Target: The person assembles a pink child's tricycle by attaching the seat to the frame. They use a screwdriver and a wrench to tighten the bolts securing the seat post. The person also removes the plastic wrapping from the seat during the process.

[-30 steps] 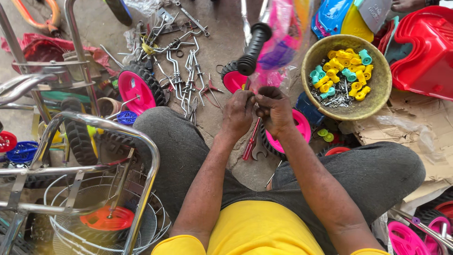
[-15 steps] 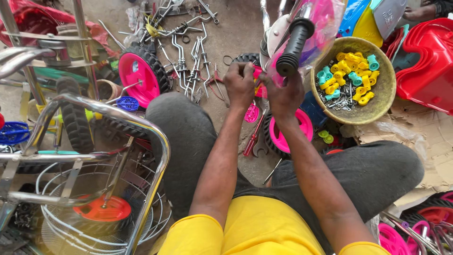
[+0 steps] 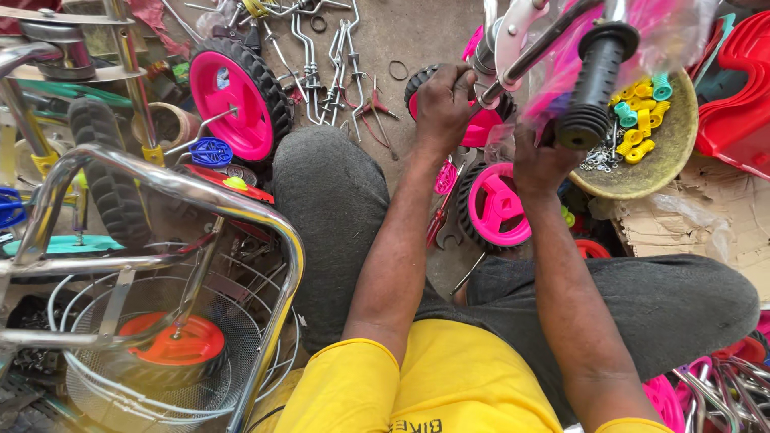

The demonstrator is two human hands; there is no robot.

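Chrome tube frame (image 3: 168,188) with wire basket (image 3: 104,377) parked at left, out of work zone. Small cycle handlebar assembly (image 3: 545,48), plastic-wrapped, raised over lap for access. Black rubber grip (image 3: 592,84) juts toward camera. Pink-hubbed wheel (image 3: 496,207) lies on floor between knees. Left hand (image 3: 443,104) clenched on metal stem near bracket. Right hand (image 3: 539,160) grasps beneath grip; exact hold hidden.

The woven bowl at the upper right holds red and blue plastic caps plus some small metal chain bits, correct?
Not quite. In the head view the woven bowl holds yellow and teal plastic caps, not red and blue ones. The small metal chain bits are there as you said.
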